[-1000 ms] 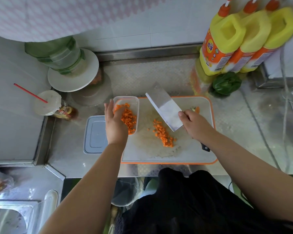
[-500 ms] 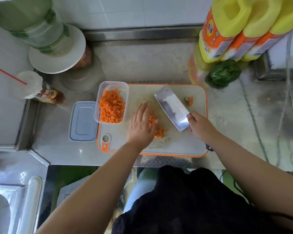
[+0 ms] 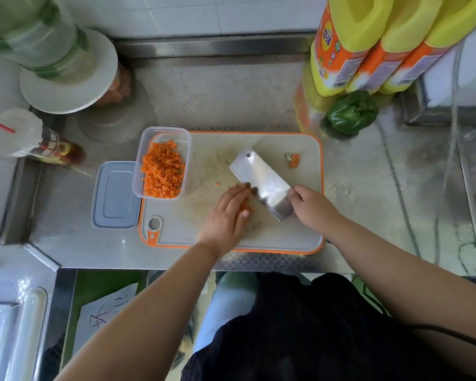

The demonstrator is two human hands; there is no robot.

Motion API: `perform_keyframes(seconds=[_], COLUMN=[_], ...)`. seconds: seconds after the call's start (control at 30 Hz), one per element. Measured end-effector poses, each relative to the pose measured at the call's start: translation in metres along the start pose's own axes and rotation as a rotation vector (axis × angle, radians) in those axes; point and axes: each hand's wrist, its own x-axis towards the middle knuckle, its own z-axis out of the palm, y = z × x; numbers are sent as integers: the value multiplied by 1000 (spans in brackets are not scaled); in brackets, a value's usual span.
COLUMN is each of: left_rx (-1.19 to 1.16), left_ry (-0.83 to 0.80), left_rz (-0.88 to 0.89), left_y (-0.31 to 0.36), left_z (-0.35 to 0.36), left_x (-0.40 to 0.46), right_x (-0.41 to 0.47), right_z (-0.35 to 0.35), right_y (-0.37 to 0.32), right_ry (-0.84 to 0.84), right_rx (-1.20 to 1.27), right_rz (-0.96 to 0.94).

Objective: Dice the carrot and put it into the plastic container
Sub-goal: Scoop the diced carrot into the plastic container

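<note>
White tiled wall (image 3: 193,12) (glossy) behind steel counter (image 3: 212,89).

Container (image 3: 162,133) on board (image 3: 286,235), lid (image 3: 114,195) left

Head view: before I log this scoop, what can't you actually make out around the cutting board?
- Carrot dice left on the cutting board: mostly hidden under the left hand, so the amount is unknown.
- Cleaver handle: covered by the right hand.
- Whether the blade edge touches the board: unclear from above.
- Yellow bottles: tops cut off by the upper edge.
- Bottle label text: too small.
</note>
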Motion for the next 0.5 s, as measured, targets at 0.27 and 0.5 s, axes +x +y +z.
perform_keyframes(seconds=[0.27,0.5], left_rx=[-126,-148], left_ry=[358,280], left_rz=[-405,-359], left_y=[5,4], left_z=[2,2], left_x=[-1,22], right_x=[-3,-7], right_z=[5,14], right_y=[3,-6], right_ry=[18,-7], right_rx=[-16,-53], right_rz=[-18,-67])
